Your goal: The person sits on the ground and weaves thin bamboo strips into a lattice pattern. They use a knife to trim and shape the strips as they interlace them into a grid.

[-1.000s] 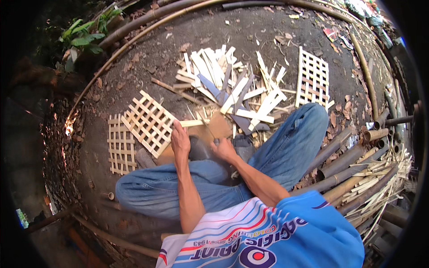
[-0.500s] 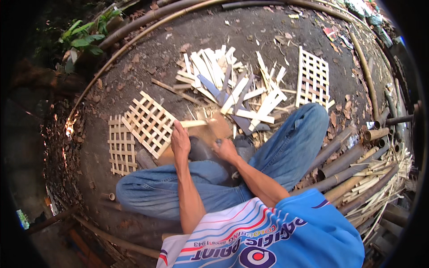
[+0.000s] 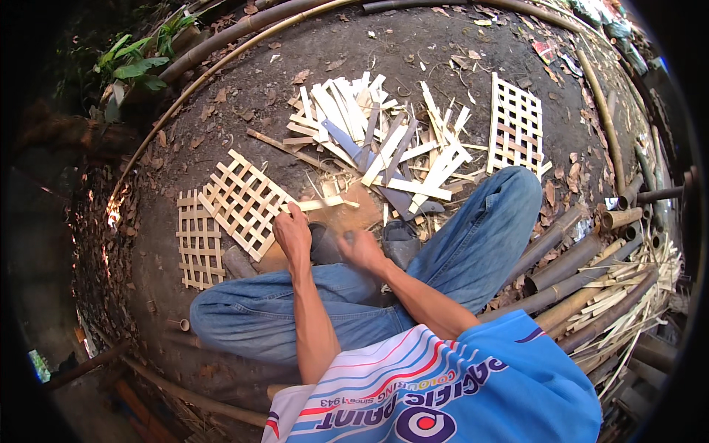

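- Two pale lattice panels point(image 3: 246, 203), one overlapping the other, lie on the soil toward 9 o'clock from the held strip.
- Left hand point(image 3: 293, 235): fingers closed on the left end of a pale flat strip point(image 3: 323, 203), just beside a panel corner.
- That strip points toward 3 o'clock, its right end over a brown block point(image 3: 360, 216).
- Right hand point(image 3: 362, 252): at 5 o'clock from the strip, between two dark shoes point(image 3: 401, 240), blurred, fingers curled round a dark handle point(image 3: 348, 237).
- Loose pile of strips point(image 3: 385, 155): 1 o'clock.
- Another lattice panel point(image 3: 516, 125): 2 o'clock.
- Bamboo poles point(image 3: 567, 263): between 3 and 4 o'clock, thin slivers point(image 3: 619, 284) among them.
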`<action>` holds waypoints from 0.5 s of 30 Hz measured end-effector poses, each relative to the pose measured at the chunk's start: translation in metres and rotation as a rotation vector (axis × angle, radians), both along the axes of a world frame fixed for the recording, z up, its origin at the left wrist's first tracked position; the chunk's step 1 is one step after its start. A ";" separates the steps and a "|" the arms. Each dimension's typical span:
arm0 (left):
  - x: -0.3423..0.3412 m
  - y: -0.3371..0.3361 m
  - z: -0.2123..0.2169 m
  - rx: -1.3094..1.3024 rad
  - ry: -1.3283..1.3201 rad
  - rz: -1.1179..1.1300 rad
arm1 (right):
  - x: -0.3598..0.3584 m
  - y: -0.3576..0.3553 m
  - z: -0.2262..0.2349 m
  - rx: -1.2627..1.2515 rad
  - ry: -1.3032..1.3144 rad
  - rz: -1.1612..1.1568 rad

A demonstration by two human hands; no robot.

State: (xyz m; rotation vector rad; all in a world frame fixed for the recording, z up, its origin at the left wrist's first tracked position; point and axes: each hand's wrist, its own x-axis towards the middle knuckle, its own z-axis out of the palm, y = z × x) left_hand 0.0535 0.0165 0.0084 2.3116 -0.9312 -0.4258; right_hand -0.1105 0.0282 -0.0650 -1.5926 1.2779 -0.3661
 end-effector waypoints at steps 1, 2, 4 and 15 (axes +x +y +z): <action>0.001 0.004 -0.001 -0.006 0.032 -0.004 | -0.003 -0.003 -0.005 0.038 0.057 -0.044; 0.001 0.003 0.001 -0.006 0.022 -0.005 | -0.006 -0.007 -0.011 0.076 0.115 -0.091; -0.007 0.001 0.003 -0.009 0.022 -0.009 | -0.015 -0.010 -0.028 0.158 0.007 -0.039; 0.002 -0.004 -0.008 0.005 0.056 0.011 | -0.007 -0.013 -0.053 0.165 0.064 -0.122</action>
